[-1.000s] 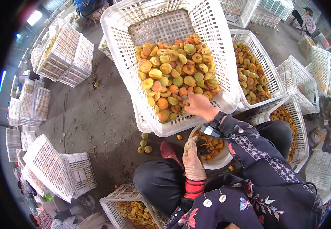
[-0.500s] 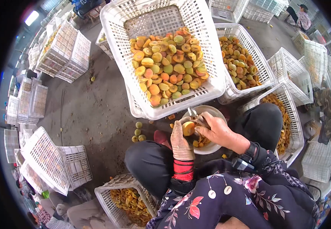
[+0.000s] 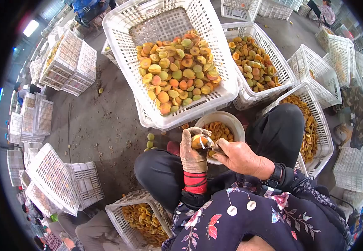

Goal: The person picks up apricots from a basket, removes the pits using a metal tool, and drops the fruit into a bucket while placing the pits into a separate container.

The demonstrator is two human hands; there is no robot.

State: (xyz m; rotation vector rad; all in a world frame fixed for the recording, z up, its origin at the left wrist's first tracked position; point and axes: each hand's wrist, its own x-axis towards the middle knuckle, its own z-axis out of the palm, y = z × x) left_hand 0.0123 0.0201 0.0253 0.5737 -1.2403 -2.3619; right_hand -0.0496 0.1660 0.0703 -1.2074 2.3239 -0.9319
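My left hand [image 3: 193, 152], in a worn glove, is closed around an orange fruit [image 3: 198, 141]. My right hand [image 3: 244, 157] grips a small metal tool [image 3: 208, 145], whose curved end touches that fruit. Just behind both hands is a white bucket [image 3: 238, 127] holding orange fruit pieces [image 3: 219, 130]. Beyond it, a large white crate [image 3: 122, 42] holds green and orange fruit halves [image 3: 177, 73].
A second crate of fruit [image 3: 260, 32] stands at the back right. Crates of orange pieces are at right [image 3: 327, 146] and lower left [image 3: 116, 215]. Several loose green fruits [image 3: 150, 141] lie on the floor. A person's legs [image 3: 93, 232] show at lower left.
My hands have shifted slightly left relative to the bucket, showing more of its contents. The tool's metal end now lies across the held fruit instead of above it. The view has shifted slightly.
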